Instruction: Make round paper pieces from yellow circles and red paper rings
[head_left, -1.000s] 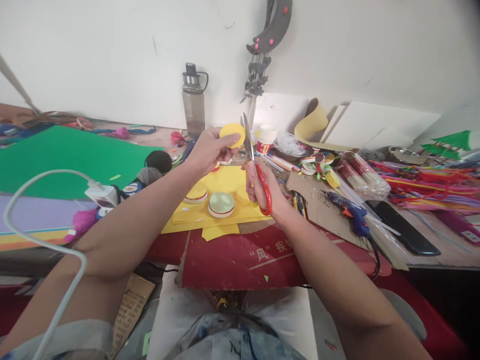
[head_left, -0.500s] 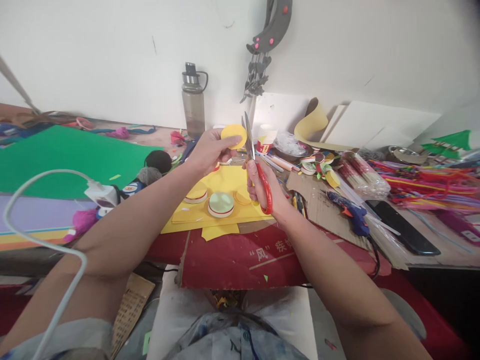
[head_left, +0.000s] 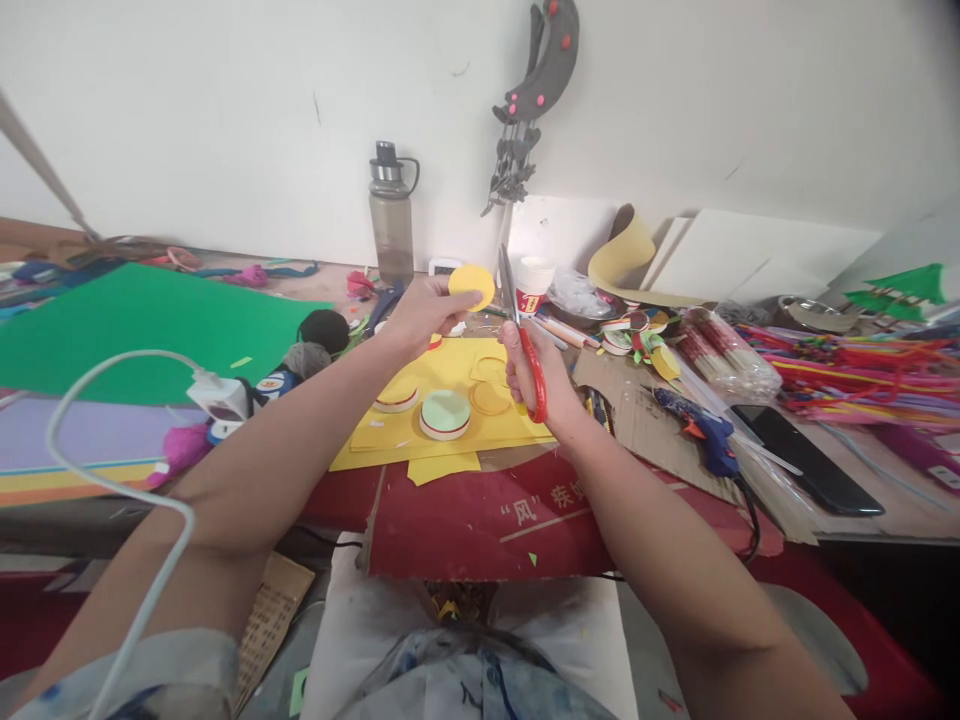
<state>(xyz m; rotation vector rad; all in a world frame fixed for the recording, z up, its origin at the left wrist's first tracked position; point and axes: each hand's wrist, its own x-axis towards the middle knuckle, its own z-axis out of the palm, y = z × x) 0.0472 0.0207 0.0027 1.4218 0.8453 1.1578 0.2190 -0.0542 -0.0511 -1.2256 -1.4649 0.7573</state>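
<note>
A round yellow paper disc point(head_left: 469, 284) is pinched between the thumb and fingers of my left hand point(head_left: 424, 318), held up over the table. My right hand point(head_left: 536, 370) grips red-handled scissors point(head_left: 537, 385), their blades pointing up just right of the disc and apart from it. Beneath both hands lie yellow sheets point(head_left: 375, 436) with round outlines or cut pieces. On them sits a low round piece with a pale green top point(head_left: 445, 412) and a red band. A similar yellow-topped piece point(head_left: 397, 394) stands to its left, partly hidden by my left arm.
Behind stand a grey bottle point(head_left: 391, 225) and paper cups point(head_left: 535, 280). To the right lie a blue glue gun point(head_left: 701, 425), a black phone point(head_left: 806, 460) and colourful pipe cleaners point(head_left: 840, 375). A green sheet point(head_left: 150, 330) is on the left. A white cable point(head_left: 176, 505) crosses my left arm.
The scissors have moved slightly away from the disc, their blades now closer together. A narrow yellow strip near the blades no longer shows. The disc has shifted slightly, and the view has tilted a little.
</note>
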